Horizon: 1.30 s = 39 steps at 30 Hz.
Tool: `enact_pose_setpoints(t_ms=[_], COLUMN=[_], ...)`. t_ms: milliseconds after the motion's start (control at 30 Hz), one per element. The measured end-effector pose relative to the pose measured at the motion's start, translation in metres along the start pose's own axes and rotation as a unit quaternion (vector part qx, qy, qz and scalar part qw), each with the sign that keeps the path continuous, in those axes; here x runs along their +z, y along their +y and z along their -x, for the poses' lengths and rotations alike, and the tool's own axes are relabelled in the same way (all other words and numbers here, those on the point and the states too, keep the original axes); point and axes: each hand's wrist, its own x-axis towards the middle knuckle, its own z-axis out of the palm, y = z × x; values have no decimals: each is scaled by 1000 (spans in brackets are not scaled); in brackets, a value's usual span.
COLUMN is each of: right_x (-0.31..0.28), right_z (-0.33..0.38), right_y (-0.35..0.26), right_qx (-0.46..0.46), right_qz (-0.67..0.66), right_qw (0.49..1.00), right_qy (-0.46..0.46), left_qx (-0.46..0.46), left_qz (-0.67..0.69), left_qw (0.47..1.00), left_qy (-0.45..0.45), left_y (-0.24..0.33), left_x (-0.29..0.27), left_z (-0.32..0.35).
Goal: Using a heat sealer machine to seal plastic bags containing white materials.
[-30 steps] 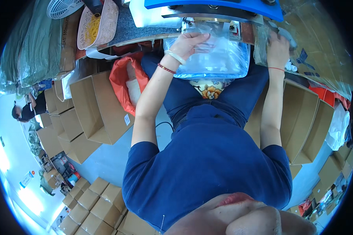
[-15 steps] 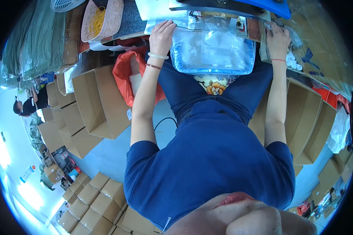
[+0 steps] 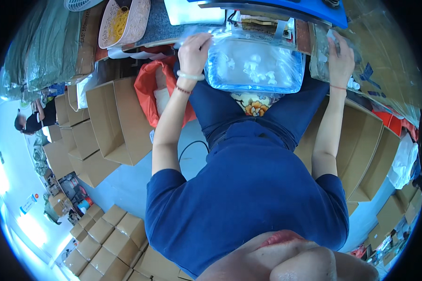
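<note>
My left hand (image 3: pixel 193 52) is closed, its fingertips pinching the edge of a clear plastic bag (image 3: pixel 216 33) at the front of the work surface. The bag is smeared by motion. My right hand (image 3: pixel 341 58) is over a shallow cardboard tray (image 3: pixel 318 65) on the right; a small white piece (image 3: pixel 331 34) shows at its thumb and fingertips. Between my hands, over my lap, is a bin lined with blue-tinted clear plastic (image 3: pixel 253 88). Several small white plastic pieces (image 3: pixel 254 70) lie in it.
A blue-topped machine (image 3: pixel 309 11) stands at the far edge. To the left are a cream basket of yellow rubber bands (image 3: pixel 140 21), a red bag (image 3: pixel 145 89) and open cartons (image 3: pixel 105 122). Open cartons (image 3: pixel 351 136) also stand at the right. Another person (image 3: pixel 33 119) is far left.
The clear bag has slid left off the bin, uncovering the white pieces. My left hand has moved slightly nearer me and curled; my right hand has shifted right and nearer, with a white piece showing.
</note>
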Motion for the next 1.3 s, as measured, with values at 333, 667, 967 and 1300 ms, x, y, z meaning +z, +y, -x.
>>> enact_pose_setpoints(t_ms=[333, 667, 967, 1300], right_x=[-46, -64, -30, 7], right_z=[32, -11, 1, 13], right_y=[-110, -121, -45, 16], right_qx=[-16, -240, 132, 94], right_qz=[-439, -267, -514, -233], right_qw=[879, 879, 798, 963], right_qy=[-187, -314, -284, -94], left_qx=[-256, -231, -393, -342], left_qz=[354, 419, 650, 434], left_qw=[874, 798, 561, 752], left_qy=[-213, -366, -329, -360], left_y=[72, 70, 64, 50], left_x=[-21, -21, 34, 32], left_z=[-3, 0, -14, -20])
